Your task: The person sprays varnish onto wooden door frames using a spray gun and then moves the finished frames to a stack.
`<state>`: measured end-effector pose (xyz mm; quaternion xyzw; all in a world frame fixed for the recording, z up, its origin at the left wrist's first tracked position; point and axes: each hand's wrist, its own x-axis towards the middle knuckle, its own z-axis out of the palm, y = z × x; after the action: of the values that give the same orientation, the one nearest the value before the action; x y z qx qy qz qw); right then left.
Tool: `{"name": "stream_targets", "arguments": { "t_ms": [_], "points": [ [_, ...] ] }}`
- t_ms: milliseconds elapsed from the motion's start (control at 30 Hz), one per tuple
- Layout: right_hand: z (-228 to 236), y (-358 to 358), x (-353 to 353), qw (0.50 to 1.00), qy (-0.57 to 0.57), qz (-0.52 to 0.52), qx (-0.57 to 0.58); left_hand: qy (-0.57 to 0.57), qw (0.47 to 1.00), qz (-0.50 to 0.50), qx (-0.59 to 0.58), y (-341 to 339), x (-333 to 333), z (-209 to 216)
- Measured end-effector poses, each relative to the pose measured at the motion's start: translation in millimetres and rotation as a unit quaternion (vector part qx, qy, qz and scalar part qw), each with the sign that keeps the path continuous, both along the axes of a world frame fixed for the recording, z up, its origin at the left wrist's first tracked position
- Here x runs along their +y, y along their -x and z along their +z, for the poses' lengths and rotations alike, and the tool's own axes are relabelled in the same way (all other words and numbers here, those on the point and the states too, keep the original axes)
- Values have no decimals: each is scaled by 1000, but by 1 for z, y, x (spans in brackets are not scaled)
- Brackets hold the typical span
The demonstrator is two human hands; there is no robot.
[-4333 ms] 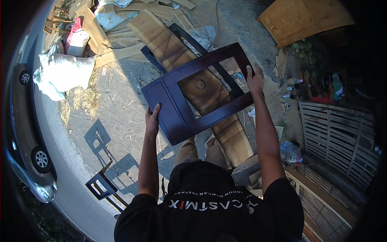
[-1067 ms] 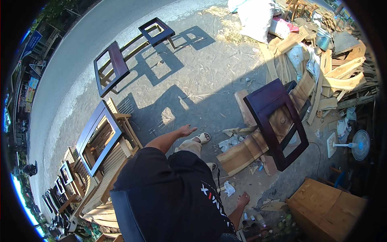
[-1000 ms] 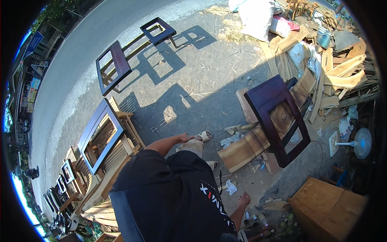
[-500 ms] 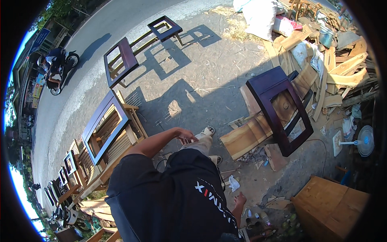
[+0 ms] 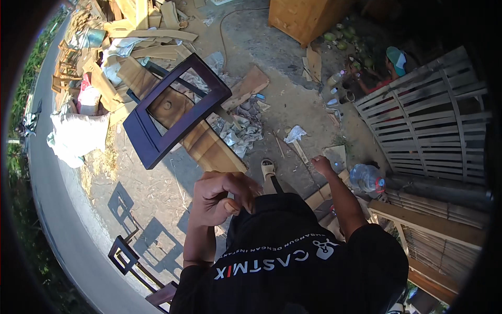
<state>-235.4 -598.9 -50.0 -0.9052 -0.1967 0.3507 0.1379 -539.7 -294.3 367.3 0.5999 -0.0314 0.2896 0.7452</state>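
My left hand (image 5: 219,198) is raised in front of my black shirt (image 5: 298,235). Its fingers curl loosely, with a gap between them and the thumb, and I see nothing held. Out to the right, my right hand (image 5: 322,165) hangs at the end of a bent arm, fingers folded in and apparently empty. Beyond my left hand, and apart from it, a dark purple-brown wooden frame (image 5: 157,137) with a rectangular opening leans tilted over a wavy-edged wood slab (image 5: 213,149). Below my right hand lie a wood strip (image 5: 300,152) and a crumpled white plastic bag (image 5: 295,134).
Offcut boards (image 5: 151,34) pile up at far left beside a white sack (image 5: 83,133). A slatted panel (image 5: 418,120), a large clear water bottle (image 5: 363,178) and timber (image 5: 429,222) line the right. Someone in a green-and-white cap (image 5: 396,60) is low behind the panel. A wooden cabinet (image 5: 303,18) stands far.
My body and view have turned right, so the tilted frame now lies left of centre and the road at the left rim. My left hand has come up, and the right arm shows fully.
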Motion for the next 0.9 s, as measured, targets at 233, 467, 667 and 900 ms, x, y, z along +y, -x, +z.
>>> {"name": "stream_targets", "arguments": {
  "t_ms": [233,467,667,900],
  "points": [
    [-17,114,-158,939,-63,-322,105,196,830,-465,-237,-106,-117,85],
    [-44,181,-218,855,-56,-493,150,340,674,-653,-61,-186,-182,58],
    [-85,166,-270,879,9,-472,74,311,692,-650,-41,-266,-280,29],
    [-82,214,-315,677,-79,-713,162,308,642,-702,-17,-324,-341,-4]
  ]
}}
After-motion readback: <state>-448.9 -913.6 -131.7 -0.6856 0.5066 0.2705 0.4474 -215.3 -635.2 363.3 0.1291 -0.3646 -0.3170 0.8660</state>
